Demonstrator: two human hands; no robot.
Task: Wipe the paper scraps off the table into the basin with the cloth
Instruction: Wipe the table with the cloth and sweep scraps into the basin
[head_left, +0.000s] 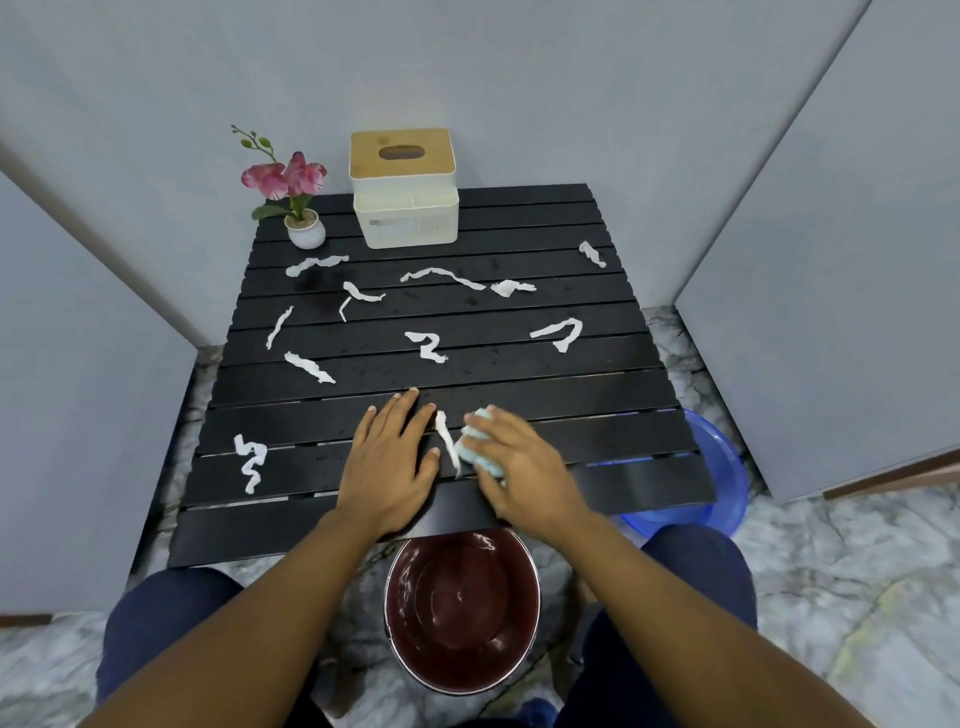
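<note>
My right hand (519, 462) grips the bunched cloth (480, 449) against a scrap (448, 436) at lower centre; my left hand (389, 457) lies flat and empty. Next I'd drag that scrap over the table (623, 415) edge into the basin (462, 608).

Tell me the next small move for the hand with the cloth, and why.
Probably drag the cloth in the right hand toward the near table edge, pushing the scrap beside it off into the dark red basin below. That scrap lies nearest the edge, directly above the basin.

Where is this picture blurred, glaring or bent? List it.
Head view: right hand and cloth smeared by motion; left hand sharp; white glints on the basin rim; wide lens bows the table edges and walls.
</note>
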